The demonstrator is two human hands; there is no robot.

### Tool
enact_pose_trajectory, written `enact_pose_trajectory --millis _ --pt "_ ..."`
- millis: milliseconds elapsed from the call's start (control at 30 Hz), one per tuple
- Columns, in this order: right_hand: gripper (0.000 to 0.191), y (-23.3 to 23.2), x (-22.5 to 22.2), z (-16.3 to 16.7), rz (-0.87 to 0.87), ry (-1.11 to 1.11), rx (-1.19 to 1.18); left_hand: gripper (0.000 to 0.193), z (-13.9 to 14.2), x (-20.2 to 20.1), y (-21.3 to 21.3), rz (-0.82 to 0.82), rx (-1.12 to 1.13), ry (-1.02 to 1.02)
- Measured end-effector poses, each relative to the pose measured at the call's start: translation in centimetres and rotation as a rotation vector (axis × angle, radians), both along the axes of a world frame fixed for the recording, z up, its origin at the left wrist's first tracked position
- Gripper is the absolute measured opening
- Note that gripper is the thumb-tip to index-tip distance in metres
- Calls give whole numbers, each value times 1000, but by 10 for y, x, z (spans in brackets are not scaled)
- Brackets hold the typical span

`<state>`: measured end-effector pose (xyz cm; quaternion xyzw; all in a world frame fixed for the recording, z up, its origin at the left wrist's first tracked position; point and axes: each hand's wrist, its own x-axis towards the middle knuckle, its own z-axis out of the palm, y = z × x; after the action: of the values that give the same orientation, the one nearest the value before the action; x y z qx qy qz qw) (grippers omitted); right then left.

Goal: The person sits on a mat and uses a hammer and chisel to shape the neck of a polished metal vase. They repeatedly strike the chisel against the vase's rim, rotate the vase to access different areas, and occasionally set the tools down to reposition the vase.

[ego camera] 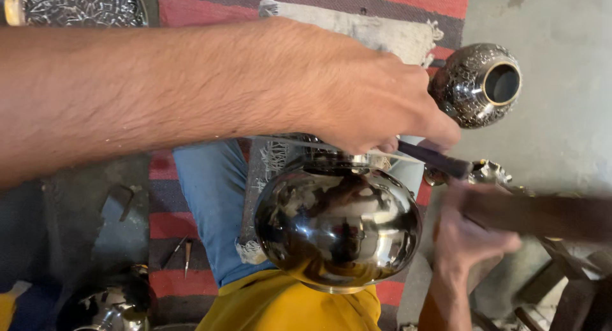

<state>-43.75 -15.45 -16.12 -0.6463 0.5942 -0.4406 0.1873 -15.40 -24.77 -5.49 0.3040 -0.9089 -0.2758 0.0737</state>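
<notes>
Head view, nearest first: a polished round metal pot [338, 226] rests on the person's lap, its bulging mirror side turned up to the camera, lying just below the fingers of the left hand [376, 104] and just beside the fingers of the right hand [472, 238]; the left fingers are curled tight about a thin dark-tipped punch tool [433, 157], whose point sits at the pot's upper shoulder, just past the fingertips; the right hand is closed round a wooden mallet [542, 213], blurred with motion, its head level with the tool's far end; the side of the pot that faces the camera shows no pattern, smooth and bare, so by my reading the chasing on this piece is barely begun, if at all, and nearly the whole surface is left; whether marks exist under the left hand I cannot tell; farther out, beyond the left knuckles, a patterned finished pot [475, 85] lies on its side on the grey floor [548, 127]; well away from both hands, a shiny vessel [111, 302] sits near the striped rug [191, 12], and a tray of small metal pieces [76, 4] lies farthest.
</notes>
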Motion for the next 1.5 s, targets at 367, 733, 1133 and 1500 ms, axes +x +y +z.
enact_pose_trajectory --millis 367,733,1133,1500 --pt "10 -15 -16 27 195 176 38 39 -6 22 17 40 24 86" --pt "17 -3 -5 9 73 -269 71 44 -15 26 12 -47 -23 141" --pt "18 -28 25 57 207 665 -233 44 -11 39 17 -6 -16 135" --pt "13 -31 -13 45 235 296 -64 51 -27 41 18 26 34 302"
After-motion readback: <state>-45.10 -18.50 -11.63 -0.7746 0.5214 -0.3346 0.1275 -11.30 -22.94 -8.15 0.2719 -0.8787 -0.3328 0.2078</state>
